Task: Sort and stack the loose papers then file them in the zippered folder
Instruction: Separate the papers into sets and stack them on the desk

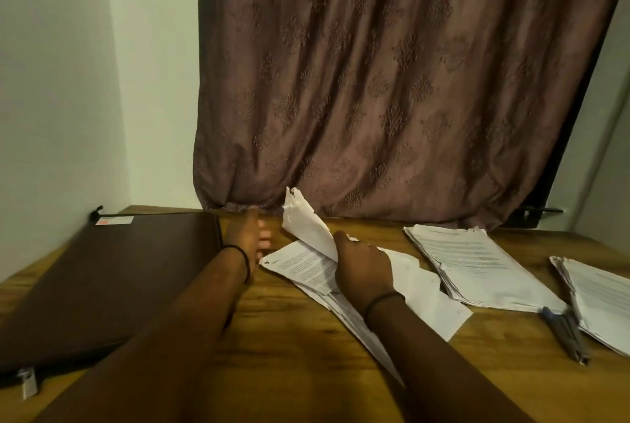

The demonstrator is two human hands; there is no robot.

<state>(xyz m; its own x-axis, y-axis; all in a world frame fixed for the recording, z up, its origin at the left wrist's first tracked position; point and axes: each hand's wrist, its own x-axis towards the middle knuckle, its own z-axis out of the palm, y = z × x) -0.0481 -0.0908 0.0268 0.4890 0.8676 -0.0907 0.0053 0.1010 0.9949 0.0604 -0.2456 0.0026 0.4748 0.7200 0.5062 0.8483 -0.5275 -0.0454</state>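
A brown zippered folder (112, 272) lies closed on the left of the wooden table (300, 354). My left hand (247, 237) reaches forward just right of the folder, fingers straight, holding nothing. My right hand (361, 266) rests on a loose pile of papers (306, 266) in the middle and pinches a torn sheet (303, 221) lifted up at its far end. A neat stack of printed papers (477, 262) lies to the right, and a further stack of papers (600, 296) at the right edge.
Several pens (566, 334) lie between the two right stacks. A brown patterned curtain (392, 82) hangs behind the table's far edge. A pale wall (61, 82) closes the left side.
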